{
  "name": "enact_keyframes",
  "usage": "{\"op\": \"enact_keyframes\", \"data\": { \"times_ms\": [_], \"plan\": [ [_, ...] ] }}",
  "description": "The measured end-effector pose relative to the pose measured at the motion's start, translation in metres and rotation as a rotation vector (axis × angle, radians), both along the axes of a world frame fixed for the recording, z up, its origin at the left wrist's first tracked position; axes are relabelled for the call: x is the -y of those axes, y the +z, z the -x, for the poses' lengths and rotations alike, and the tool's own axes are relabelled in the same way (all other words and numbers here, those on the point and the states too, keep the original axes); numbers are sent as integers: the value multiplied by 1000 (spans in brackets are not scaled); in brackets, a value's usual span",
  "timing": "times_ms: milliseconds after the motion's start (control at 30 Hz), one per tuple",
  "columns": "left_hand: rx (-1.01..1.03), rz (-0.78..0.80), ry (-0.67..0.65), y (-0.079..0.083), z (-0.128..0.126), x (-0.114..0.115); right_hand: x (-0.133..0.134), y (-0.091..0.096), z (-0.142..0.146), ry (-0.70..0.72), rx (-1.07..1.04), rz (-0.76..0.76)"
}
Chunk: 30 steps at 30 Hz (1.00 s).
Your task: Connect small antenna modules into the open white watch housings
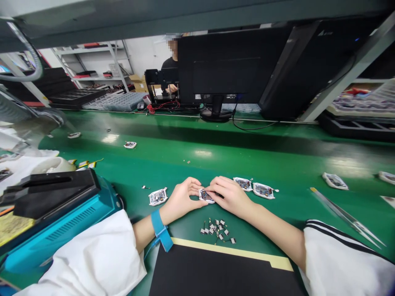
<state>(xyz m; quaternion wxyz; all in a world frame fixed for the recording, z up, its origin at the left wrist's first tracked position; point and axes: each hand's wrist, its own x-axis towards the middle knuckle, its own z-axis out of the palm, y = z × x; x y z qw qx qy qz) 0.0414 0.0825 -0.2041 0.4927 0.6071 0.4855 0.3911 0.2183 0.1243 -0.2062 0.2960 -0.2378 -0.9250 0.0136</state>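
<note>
A: What's cropped or covered for us?
B: Glossy green tabletop (173, 158) runs out of frame. Black rectangular monitor (228, 68), seen from behind, hides part of a co-worker in black (170, 63). Flat black panel with pale-yellow edging (222, 273) is cut off at the bottom, vented teal box with black top (70, 230) at left.
A: Hands?
B: Left hand (182, 198) holds the small rounded white-framed circuit unit (206, 197), thumb near, fingers far side. Right hand (230, 195) has bent fingertips at its right end, covering it; gripping or just pressing, we can't tell.
A: Unit?
B: Between both hands, above the black panel's edge in view. White rim, dark board crowded with components; we can't resolve them.
A: Smallest?
B: Loose square silvery parts with short leads (211, 227), scattered nearer us; markings too tiny.
</note>
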Motion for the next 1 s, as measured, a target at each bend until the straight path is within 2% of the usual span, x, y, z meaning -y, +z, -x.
{"op": "enact_keyframes", "data": {
  "times_ms": [200,433,567,667,733,800,900,1000],
  "plan": [
    [-37,-24,-13,2,0,1,-4,5,8,29,101,-29],
    [-89,-64,-24,0,1,-1,1,23,15,102,282,-151],
    [-133,-88,-46,5,-2,3,4,34,23,140,402,-220],
    [-222,-124,-37,12,-5,7,4,40,15,109,428,-213],
    [-304,-159,-26,15,-7,4,3,42,-2,17,412,-176],
    [-395,-198,8,17,-7,-9,1,41,-26,-128,381,-123],
    [-520,-246,113,17,-2,-46,-3,34,-65,-327,361,-14],
    [-604,-275,217,22,4,-81,-5,26,-88,-375,348,156]
  ]
}}
